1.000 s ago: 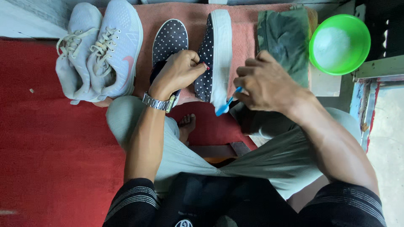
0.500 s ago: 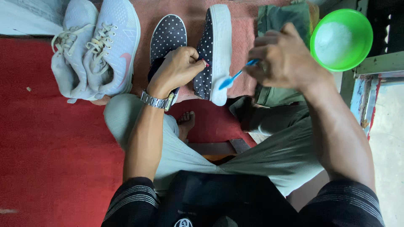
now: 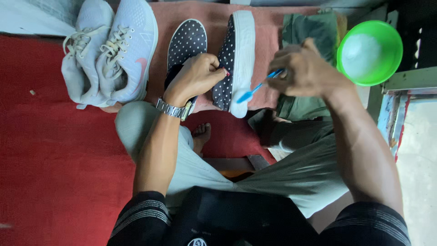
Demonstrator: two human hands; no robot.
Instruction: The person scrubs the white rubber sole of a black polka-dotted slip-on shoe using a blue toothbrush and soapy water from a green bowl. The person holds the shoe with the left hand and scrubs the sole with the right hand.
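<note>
Lifting our right hand (image 3: 305, 68), clenched round the blue toothbrush (image 3: 257, 86), we've swung it toward the green bowl (image 3: 369, 52); our left hand (image 3: 196, 77) keeps gripping the polka-dot shoe (image 3: 236, 59).

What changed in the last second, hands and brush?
The right hand lifted the blue toothbrush from below the tilted polka-dot shoe up to its white sole, bristles now near the lower end. The left hand kept its grip on that shoe's edge. The flat polka-dot shoe, pale sneakers and green bowl stayed put.
</note>
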